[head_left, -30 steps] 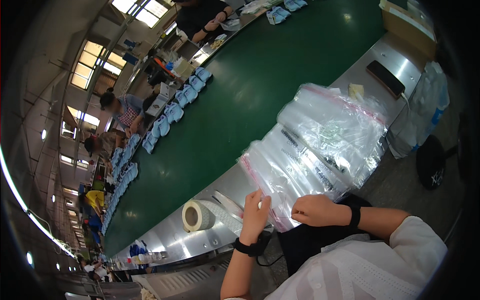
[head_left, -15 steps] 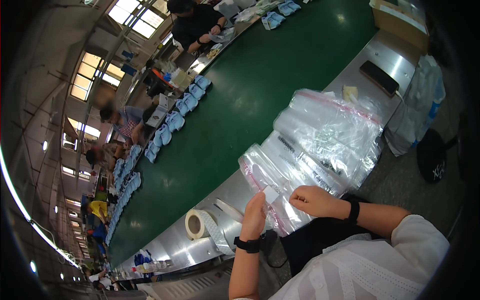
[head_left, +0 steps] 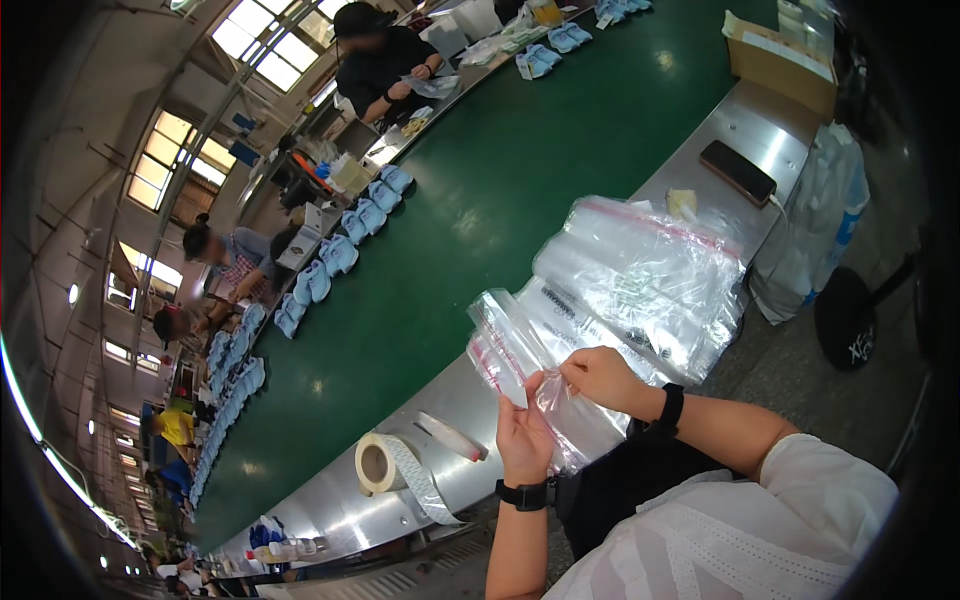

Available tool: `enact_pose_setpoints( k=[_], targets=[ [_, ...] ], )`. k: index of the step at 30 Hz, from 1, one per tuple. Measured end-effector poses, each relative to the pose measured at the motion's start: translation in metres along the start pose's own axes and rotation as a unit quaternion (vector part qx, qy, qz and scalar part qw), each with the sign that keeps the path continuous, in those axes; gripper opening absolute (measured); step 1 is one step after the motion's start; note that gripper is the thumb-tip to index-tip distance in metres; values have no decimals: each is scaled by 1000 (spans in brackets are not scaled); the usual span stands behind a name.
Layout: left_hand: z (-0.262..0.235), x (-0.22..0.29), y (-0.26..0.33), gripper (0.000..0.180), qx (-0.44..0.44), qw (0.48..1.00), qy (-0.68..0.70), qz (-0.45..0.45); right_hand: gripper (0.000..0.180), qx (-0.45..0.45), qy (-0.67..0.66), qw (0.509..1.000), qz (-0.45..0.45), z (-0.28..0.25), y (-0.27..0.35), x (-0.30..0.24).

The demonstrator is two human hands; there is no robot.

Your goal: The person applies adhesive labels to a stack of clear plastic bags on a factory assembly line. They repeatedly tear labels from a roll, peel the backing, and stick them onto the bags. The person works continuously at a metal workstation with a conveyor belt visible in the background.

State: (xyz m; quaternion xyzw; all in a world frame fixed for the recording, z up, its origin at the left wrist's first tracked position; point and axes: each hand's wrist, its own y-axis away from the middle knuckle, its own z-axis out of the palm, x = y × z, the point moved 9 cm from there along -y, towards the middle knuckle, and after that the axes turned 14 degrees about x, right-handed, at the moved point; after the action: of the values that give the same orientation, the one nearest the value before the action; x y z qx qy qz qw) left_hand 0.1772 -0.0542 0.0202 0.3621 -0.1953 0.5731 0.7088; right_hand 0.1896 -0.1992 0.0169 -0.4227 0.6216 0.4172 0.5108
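Note:
My left hand is closed at the near edge of the metal table, with a small white label at its fingertips. Close beside it, my right hand pinches the edge of a clear plastic bag that has a red strip. Under and beyond both hands lies a spread of clear plastic bags, some with dark print. Left of my left hand, a roll of white labels trails a strip over the table edge. Between them rests a thin pen-like or blade-like tool.
A green conveyor belt runs beyond the metal table. Pale blue shoes line its far side, where co-workers sit. To the right are a phone on a cable, a cardboard box and a hanging plastic bag.
My hands have come together over the bags, and my right hand now pinches a bag's edge. The label stays at my left fingertips. The whole view has shifted slightly.

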Motion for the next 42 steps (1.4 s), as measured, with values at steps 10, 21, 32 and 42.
enact_pose_setpoints(
  k=[10, 21, 32, 42],
  targets=[
    [7, 24, 22, 50, -25, 998, -38, 44, 20, 78, 78, 985, -135, -18, -1, -31],
    [-13, 3, 10, 59, 3, 1000, -19, 21, 19, -43, -67, 995, 58, 5, -7, 12],
    [36, 86, 26, 48, 8, 927, -296, 230, 24, 6, 114, 976, -186, 5, 8, -29],
    [6, -40, -30, 41, -67, 984, -35, -163, 19, 48, -34, 998, -10, -46, -5, -36]
  ],
)
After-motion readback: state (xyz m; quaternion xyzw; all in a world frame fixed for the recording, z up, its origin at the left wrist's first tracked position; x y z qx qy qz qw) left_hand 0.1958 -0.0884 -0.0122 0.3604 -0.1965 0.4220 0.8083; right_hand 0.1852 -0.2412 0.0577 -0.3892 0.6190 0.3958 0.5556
